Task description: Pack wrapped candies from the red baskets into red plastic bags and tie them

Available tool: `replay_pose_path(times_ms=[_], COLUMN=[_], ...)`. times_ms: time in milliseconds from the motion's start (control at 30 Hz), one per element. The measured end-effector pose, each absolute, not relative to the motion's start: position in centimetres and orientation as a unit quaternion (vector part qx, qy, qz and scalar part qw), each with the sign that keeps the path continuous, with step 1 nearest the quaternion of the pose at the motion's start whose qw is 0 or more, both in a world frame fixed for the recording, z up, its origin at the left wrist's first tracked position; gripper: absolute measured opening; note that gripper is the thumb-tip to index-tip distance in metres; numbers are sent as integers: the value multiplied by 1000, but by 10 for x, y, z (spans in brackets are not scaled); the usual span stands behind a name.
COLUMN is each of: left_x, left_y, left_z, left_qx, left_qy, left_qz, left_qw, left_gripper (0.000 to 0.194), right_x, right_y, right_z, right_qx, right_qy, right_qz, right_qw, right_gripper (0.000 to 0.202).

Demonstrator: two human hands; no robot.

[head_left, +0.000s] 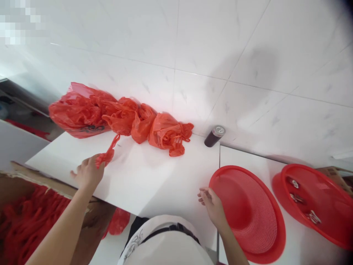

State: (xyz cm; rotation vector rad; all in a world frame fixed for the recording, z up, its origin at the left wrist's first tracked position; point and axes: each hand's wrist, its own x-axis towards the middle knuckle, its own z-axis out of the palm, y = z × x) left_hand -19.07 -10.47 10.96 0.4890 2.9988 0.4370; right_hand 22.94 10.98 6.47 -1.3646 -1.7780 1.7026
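Note:
My left hand [89, 171] is over the white table, with thumb and forefinger closed on a small crumpled red bag [108, 156]. A thin twisted end of the bag points toward the wall, and its far tip is close to a row of stuffed red plastic bags [162, 132]. My right hand [211, 204] hovers by the left rim of a red perforated basket [255, 217]. Its fingers are loosely bent and apart, with nothing in them. Inside, the basket shows only its bare red bottom and mesh side.
A dark can [214, 136] stands near the tiled wall. On the right, a second red basket [317, 206] holds a few small dark red packets. An open cardboard box [41, 180] full of red strands is at the lower left. A larger red bag [82, 110] ends the row.

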Motion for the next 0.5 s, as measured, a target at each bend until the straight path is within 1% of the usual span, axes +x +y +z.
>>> replay_pose_path(times_ms=[33,100,167,233,267,400,500], left_x=[-187,-170,-145,-116,-103,-64,-57], left_y=[-96,-68,-30,14,37,111,139], left_z=[110,103,85,61,49,14,5], left_qx=[146,146,168,169,161,80,28], left_qy=[972,950,915,882,862,788,746], left_qz=[180,269,333,370,388,437,461], left_qw=[29,66,157,239,283,425,480], left_gripper=[49,48,41,29,26,35,36], right_x=[224,215,206,199,196,191,199], right_y=[111,112,110,106,103,90,84], right_z=[66,68,68,68,68,69,67], right_qx=[-472,-459,-447,-433,-425,-408,-422], right_qy=[-628,-635,-640,-646,-650,-662,-653], right_qz=[597,602,607,612,614,615,615], right_qw=[162,157,150,143,141,131,128], right_gripper=[44,42,41,39,38,33,30])
